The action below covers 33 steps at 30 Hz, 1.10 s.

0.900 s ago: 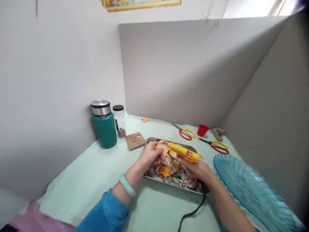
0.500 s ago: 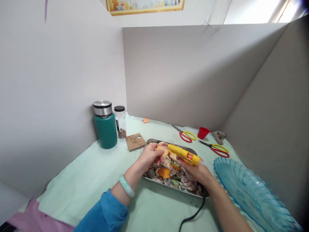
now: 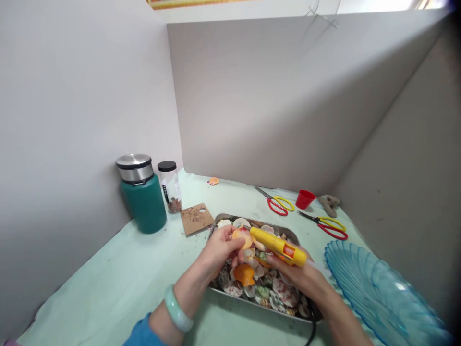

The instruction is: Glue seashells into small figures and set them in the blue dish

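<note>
Being pinched between thumb and fingers of the left grip (image 3: 220,247): one orange shell (image 3: 242,236), raised over a metal tray (image 3: 292,234). Being clasped in the curled right grip (image 3: 297,274): one yellow glue gun (image 3: 275,244), nose pointing left at the shell's edge; contact too small to tell. Lying beneath both grips: the tray, filled with mixed shells (image 3: 285,290). Hanging below the right grip: black cord (image 3: 312,334). Circling the wrist behind the left grip: pale green bangle (image 3: 177,310). Lying beyond and left of the left grip: brown card (image 3: 196,222). Standing farther left: green bottle (image 3: 146,206), clear jar (image 3: 170,187). Lying beyond the right grip: two pairs of scissors (image 3: 277,206), beside a red cup (image 3: 305,199). Resting right of the right grip: blue ribbed dish (image 3: 374,288). Spreading underneath: pale green worktop (image 3: 144,283).
</note>
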Tool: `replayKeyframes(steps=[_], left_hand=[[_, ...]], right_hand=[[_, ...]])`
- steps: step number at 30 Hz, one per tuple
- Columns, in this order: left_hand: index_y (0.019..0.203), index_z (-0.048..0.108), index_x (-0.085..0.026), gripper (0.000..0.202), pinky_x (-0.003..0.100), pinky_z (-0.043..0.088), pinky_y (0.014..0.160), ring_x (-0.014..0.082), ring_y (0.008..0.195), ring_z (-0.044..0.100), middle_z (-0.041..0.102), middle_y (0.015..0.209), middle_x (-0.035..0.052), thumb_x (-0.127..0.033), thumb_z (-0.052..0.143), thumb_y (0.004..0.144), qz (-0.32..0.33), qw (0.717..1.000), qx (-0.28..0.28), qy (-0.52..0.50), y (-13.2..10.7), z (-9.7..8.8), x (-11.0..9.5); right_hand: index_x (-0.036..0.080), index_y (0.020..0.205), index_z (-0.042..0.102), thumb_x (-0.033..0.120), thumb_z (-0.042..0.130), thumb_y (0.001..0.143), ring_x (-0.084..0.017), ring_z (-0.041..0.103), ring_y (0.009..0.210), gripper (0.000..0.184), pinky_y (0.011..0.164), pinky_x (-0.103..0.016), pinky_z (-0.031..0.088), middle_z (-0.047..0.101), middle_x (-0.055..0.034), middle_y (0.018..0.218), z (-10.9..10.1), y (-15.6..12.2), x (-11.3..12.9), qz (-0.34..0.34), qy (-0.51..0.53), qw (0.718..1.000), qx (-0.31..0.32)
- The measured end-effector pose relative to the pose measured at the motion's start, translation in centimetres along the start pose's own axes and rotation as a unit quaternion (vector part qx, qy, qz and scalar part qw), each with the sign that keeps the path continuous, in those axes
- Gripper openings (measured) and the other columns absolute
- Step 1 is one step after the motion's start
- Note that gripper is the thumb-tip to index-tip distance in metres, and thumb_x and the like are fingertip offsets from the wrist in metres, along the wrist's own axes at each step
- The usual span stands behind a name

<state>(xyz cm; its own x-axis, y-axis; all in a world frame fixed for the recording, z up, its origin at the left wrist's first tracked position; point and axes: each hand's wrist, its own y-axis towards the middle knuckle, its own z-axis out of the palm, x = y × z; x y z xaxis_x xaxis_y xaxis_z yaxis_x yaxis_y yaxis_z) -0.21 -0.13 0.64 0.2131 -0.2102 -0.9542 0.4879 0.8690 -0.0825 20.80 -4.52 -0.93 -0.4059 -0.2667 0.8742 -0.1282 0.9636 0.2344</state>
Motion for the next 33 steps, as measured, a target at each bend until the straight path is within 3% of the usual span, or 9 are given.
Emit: replayKeyframes(steps=[5, 10, 17, 25, 33], left_hand=[[0.083, 0.046, -0.015, 0.032, 0.015, 0.030, 0.033, 0.0060, 0.036, 0.046, 0.063, 0.056, 0.0004, -0.035, 0.068, 0.071, -0.004, 1.000, -0.002, -0.014, 0.1, 0.0, -0.2], [0.085, 0.046, -0.016, 0.029, 0.015, 0.030, 0.033, 0.0062, 0.033, 0.042, 0.059, 0.048, -0.0025, -0.033, 0.067, 0.073, -0.006, 1.000, 0.004, -0.006, 0.2, -0.3, 0.1], [0.084, 0.046, -0.017, 0.029, 0.015, 0.028, 0.033, 0.0061, 0.032, 0.041, 0.057, 0.044, -0.0036, -0.033, 0.066, 0.072, -0.003, 1.000, -0.005, 0.022, -0.1, 0.0, -0.3], [0.078, 0.044, -0.018, 0.028, 0.016, 0.028, 0.033, 0.0063, 0.032, 0.041, 0.055, 0.043, -0.0045, -0.033, 0.066, 0.070, 0.001, 0.999, -0.028, 0.038, -0.3, 0.4, -0.3], [0.079, 0.045, -0.017, 0.024, 0.016, 0.029, 0.034, 0.0066, 0.032, 0.042, 0.054, 0.042, -0.0051, -0.030, 0.064, 0.071, 0.002, 0.999, -0.017, 0.043, -0.4, 0.5, -0.3]], right_hand=[[0.026, 0.101, 0.069, 0.037, 0.066, 0.080, -0.023, 0.066, 0.086, 0.024, 0.080, -0.032, 0.055, 0.072, -0.0020, 0.095, -0.3, 0.0, -0.1, -0.007, -0.023, 1.000, 0.014], [0.026, 0.096, 0.069, 0.038, 0.067, 0.078, -0.023, 0.067, 0.082, 0.022, 0.076, -0.032, 0.056, 0.073, -0.0029, 0.092, -0.2, 0.0, -0.8, 0.005, -0.026, 1.000, -0.004], [0.021, 0.109, 0.068, 0.038, 0.066, 0.079, -0.024, 0.066, 0.090, 0.034, 0.084, -0.035, 0.054, 0.073, -0.0049, 0.098, 0.1, 0.1, 0.2, -0.004, -0.008, 1.000, 0.005], [0.021, 0.095, 0.070, 0.041, 0.062, 0.080, -0.025, 0.067, 0.081, 0.026, 0.076, -0.037, 0.054, 0.073, -0.0059, 0.088, 0.3, -0.1, 0.5, 0.000, -0.018, 0.999, -0.047], [0.023, 0.093, 0.071, 0.041, 0.068, 0.076, -0.022, 0.064, 0.075, 0.025, 0.072, -0.032, 0.052, 0.071, -0.0012, 0.082, 0.3, 0.0, 0.6, -0.015, -0.036, 0.999, -0.010]])
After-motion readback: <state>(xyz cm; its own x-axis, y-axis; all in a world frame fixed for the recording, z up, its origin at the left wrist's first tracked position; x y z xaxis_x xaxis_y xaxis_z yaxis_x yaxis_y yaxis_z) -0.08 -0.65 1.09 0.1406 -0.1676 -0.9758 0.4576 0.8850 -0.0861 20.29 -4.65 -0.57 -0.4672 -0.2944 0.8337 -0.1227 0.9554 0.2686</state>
